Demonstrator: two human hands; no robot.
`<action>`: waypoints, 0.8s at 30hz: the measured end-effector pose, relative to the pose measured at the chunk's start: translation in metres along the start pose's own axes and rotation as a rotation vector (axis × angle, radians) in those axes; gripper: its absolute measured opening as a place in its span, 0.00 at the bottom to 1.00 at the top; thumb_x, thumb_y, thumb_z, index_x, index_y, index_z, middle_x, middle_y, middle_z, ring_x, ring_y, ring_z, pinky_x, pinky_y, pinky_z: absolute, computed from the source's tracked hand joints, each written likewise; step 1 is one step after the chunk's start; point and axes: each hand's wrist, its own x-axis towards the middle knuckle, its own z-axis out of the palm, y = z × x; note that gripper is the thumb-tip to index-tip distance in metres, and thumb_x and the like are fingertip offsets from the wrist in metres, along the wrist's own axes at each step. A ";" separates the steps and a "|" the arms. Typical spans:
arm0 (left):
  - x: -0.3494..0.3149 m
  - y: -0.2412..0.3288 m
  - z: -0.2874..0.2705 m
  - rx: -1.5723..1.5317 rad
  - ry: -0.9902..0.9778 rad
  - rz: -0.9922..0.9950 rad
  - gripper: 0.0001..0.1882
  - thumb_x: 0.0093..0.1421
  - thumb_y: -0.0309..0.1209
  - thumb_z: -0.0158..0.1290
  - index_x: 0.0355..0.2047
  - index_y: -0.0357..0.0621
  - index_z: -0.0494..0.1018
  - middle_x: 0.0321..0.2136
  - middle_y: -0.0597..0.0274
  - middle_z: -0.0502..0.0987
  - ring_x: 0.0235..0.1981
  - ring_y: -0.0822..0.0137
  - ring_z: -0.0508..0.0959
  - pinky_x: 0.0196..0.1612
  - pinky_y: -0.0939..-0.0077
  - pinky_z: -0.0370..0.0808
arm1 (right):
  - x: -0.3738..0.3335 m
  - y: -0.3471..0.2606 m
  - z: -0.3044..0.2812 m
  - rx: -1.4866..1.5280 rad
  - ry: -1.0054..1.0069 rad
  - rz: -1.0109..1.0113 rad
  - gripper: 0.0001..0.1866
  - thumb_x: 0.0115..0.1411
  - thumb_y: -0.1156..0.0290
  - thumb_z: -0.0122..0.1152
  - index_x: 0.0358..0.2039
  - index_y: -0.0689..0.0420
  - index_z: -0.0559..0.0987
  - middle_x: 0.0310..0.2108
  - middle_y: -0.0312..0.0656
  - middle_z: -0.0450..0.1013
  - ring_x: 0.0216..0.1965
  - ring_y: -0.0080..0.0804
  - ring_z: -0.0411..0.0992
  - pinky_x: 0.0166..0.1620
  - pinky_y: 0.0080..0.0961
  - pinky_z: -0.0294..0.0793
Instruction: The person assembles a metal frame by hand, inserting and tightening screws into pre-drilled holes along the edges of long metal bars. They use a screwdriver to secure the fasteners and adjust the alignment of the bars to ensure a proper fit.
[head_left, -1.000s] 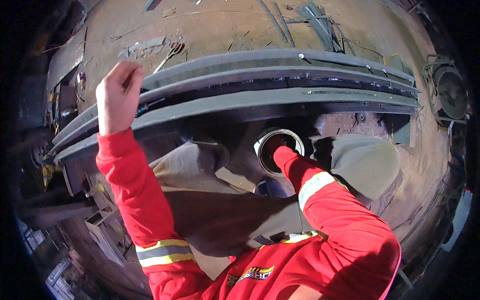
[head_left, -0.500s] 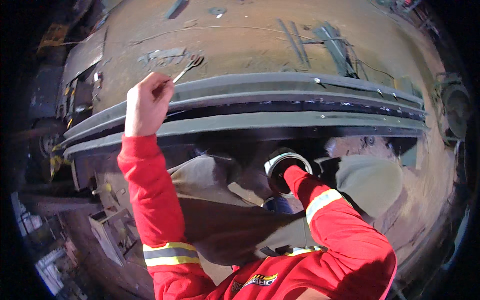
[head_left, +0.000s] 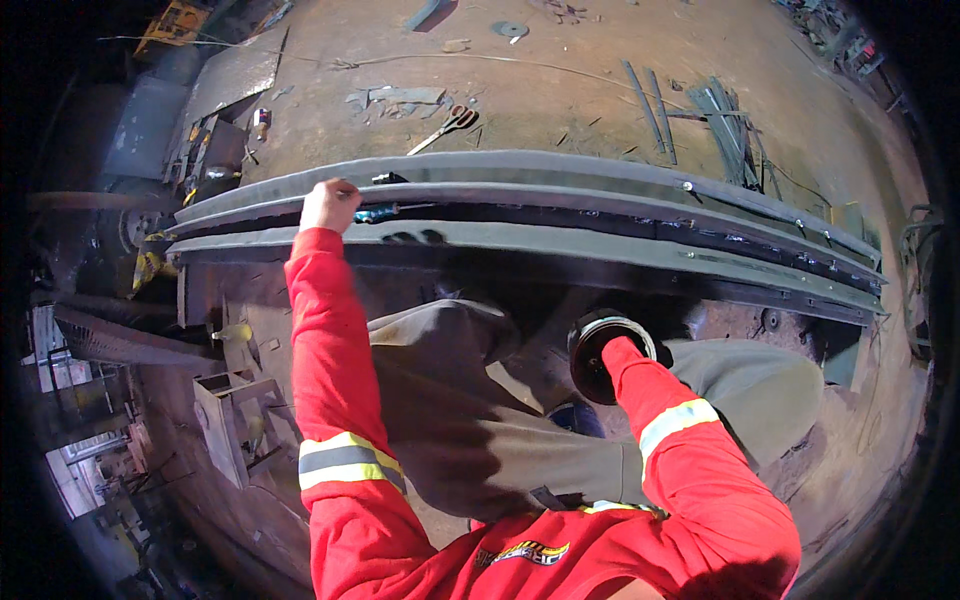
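My left hand [head_left: 330, 205] is closed, its fingertips curled together over the long grey metal channels [head_left: 560, 232]; whatever they may hold is hidden. Just right of it, a screwdriver [head_left: 380, 213] with a teal handle lies along the channels. A small black piece [head_left: 389, 178] sits on the rear channel. My right forearm goes down into a round tin [head_left: 588, 372] with a pale rim, held near my legs. The right hand itself is inside the tin, out of sight.
Beyond the channels lie scissors [head_left: 455, 122], flat metal scraps [head_left: 400, 95] and a bundle of thin bars [head_left: 728, 130] on the brown floor. A thin cable [head_left: 480, 58] crosses behind them. To the left stands a wooden box [head_left: 228, 425]; yellow-handled tools lie near it.
The view has shifted. My left hand has drawn a little left along the channels, uncovering the screwdriver and the black piece. My right arm stays in the tin, which has tilted slightly.
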 end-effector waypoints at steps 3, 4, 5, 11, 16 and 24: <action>-0.004 -0.031 0.040 0.171 -0.129 -0.140 0.28 0.47 0.45 0.60 0.46 0.45 0.73 0.44 0.47 0.76 0.47 0.51 0.75 0.50 0.62 0.71 | 0.001 -0.007 -0.003 -0.020 -0.015 -0.021 0.17 0.48 0.71 0.57 0.40 0.60 0.80 0.43 0.53 0.75 0.44 0.50 0.74 0.48 0.41 0.74; -0.004 -0.027 0.050 0.259 -0.179 -0.241 0.31 0.47 0.47 0.60 0.49 0.46 0.71 0.46 0.49 0.74 0.49 0.52 0.74 0.52 0.60 0.69 | -0.001 -0.007 -0.005 -0.025 -0.026 -0.019 0.17 0.48 0.71 0.57 0.40 0.60 0.80 0.43 0.53 0.75 0.44 0.50 0.74 0.48 0.41 0.74; -0.004 -0.023 0.057 0.347 -0.229 -0.342 0.34 0.46 0.50 0.61 0.51 0.47 0.69 0.49 0.51 0.73 0.51 0.53 0.73 0.54 0.57 0.67 | -0.005 -0.007 -0.006 -0.031 -0.048 -0.022 0.17 0.48 0.71 0.57 0.40 0.60 0.80 0.43 0.53 0.75 0.44 0.50 0.74 0.48 0.41 0.74; -0.001 -0.037 0.068 0.225 -0.049 -0.135 0.40 0.40 0.57 0.64 0.45 0.39 0.71 0.41 0.51 0.78 0.43 0.56 0.77 0.46 0.64 0.72 | -0.114 -0.040 -0.107 0.013 -0.189 -0.370 0.16 0.47 0.67 0.56 0.36 0.60 0.80 0.38 0.54 0.76 0.42 0.50 0.75 0.45 0.42 0.75; -0.010 -0.045 0.054 -0.011 -0.072 -0.075 0.32 0.36 0.50 0.69 0.37 0.40 0.76 0.34 0.52 0.79 0.37 0.59 0.79 0.43 0.68 0.73 | -0.099 -0.115 -0.182 0.116 0.976 -0.753 0.09 0.49 0.69 0.57 0.31 0.58 0.75 0.29 0.43 0.70 0.36 0.40 0.70 0.38 0.36 0.72; -0.021 -0.039 -0.020 -0.190 -0.008 -0.027 0.27 0.36 0.44 0.70 0.31 0.37 0.77 0.24 0.56 0.77 0.28 0.66 0.77 0.35 0.71 0.73 | 0.047 -0.222 -0.211 -0.036 1.193 -0.500 0.10 0.53 0.67 0.54 0.37 0.52 0.76 0.35 0.35 0.70 0.41 0.33 0.68 0.41 0.32 0.67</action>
